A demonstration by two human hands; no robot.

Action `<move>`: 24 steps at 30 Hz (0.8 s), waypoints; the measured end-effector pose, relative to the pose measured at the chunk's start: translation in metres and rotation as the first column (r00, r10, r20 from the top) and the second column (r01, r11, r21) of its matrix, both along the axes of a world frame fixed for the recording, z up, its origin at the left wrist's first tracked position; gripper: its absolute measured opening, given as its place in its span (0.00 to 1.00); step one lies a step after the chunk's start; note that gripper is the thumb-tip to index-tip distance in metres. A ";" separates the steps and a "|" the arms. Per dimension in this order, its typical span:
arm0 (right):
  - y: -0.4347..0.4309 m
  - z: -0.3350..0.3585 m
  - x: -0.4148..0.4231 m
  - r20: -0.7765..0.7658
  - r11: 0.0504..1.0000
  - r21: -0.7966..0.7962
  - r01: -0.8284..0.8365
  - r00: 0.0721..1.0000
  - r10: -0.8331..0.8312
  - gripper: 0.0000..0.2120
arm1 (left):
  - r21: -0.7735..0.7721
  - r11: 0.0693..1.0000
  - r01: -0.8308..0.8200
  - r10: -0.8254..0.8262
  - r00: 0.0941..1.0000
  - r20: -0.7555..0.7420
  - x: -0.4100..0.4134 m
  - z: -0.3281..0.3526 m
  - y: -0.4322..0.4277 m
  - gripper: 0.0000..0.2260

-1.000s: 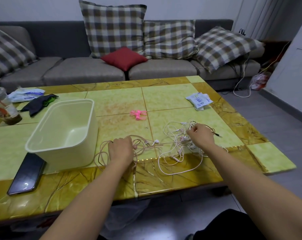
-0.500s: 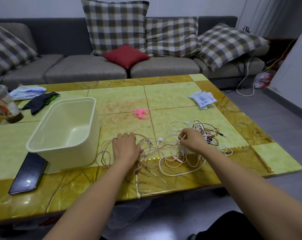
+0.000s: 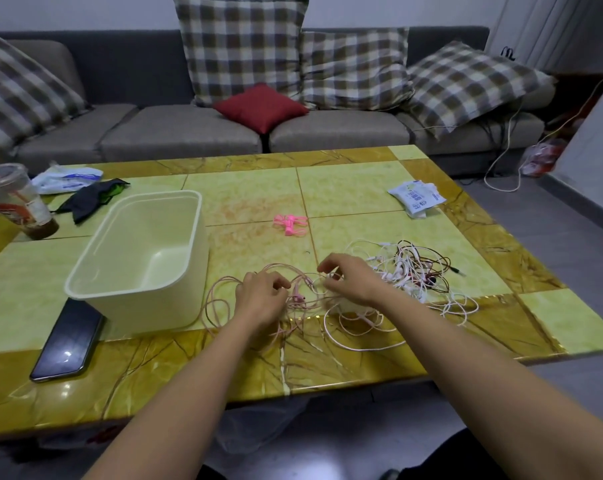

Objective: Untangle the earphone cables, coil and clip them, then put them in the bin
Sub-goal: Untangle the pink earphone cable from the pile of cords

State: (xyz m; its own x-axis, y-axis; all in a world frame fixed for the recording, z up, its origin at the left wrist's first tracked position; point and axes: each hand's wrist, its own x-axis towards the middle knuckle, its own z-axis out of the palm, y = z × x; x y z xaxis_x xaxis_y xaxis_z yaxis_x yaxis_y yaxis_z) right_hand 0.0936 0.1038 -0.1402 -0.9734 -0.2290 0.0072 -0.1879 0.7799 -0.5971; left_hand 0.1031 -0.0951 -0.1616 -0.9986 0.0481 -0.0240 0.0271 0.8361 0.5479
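We look through one wide-angle camera worn on the head, facing forward and down across the table (image 3: 345, 188) towards the sofa (image 3: 175, 133) along its far side. The view sits close above the table's near edge, so both forearms run up from the bottom of the frame to the left hand (image 3: 258, 299) and right hand (image 3: 352, 282) at the cables (image 3: 414, 271) near the middle. We also take in the bin (image 3: 175, 306) at left and the floor (image 3: 570, 237) at right.
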 end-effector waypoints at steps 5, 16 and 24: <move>-0.008 -0.017 0.004 0.148 0.977 0.208 -0.039 0.989 0.008 0.12 | -0.095 0.991 0.096 -0.094 0.995 0.016 0.002 -0.002 -0.006 0.09; 0.007 0.001 0.007 0.226 0.934 0.356 -0.036 0.973 -0.048 0.17 | -0.054 0.998 0.031 -0.038 0.991 -0.128 0.004 0.000 -0.006 0.03; -0.003 0.010 0.002 -0.153 0.962 0.240 0.127 0.984 -0.092 0.13 | -0.040 0.995 0.088 -0.089 0.996 -0.011 0.011 0.006 -0.002 0.12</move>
State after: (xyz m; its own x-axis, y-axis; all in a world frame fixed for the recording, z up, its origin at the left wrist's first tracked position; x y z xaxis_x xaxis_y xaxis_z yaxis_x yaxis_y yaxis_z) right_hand 0.0952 0.1009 -0.1300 -0.9861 -0.1324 0.1005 -0.1599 0.9204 -0.3567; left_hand 0.1136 -0.0970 -0.1555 -0.9907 0.1354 -0.0145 0.1088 0.8511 0.5136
